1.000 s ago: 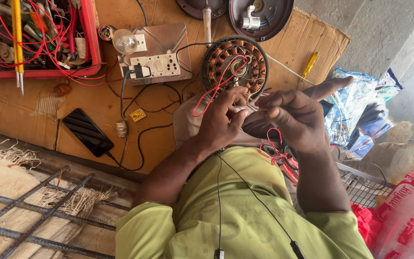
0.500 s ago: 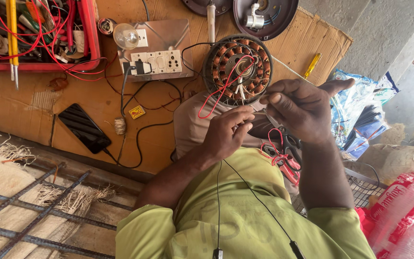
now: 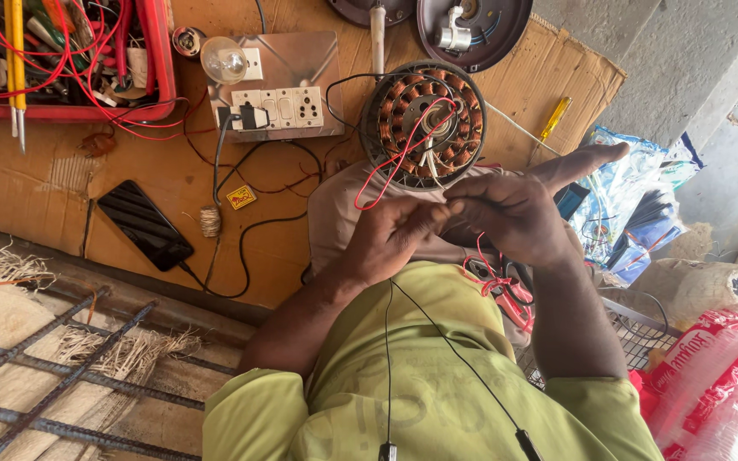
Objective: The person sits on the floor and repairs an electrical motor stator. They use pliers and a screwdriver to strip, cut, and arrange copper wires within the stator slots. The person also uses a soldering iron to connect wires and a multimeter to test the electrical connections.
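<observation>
Both hands meet just near of the stator (image 3: 423,122), which lies on the cardboard (image 3: 172,183). The left hand (image 3: 390,239) and right hand (image 3: 510,218) each close their grip on a red wire (image 3: 386,171) that loops from the windings. Left of the stator sits a switchboard (image 3: 279,85).

Left hand (image 3: 390,239) and right hand (image 3: 510,218) pinch a thin red wire (image 3: 395,162) together, the round copper-wound motor stator (image 3: 423,124) at their twelve o'clock.
</observation>
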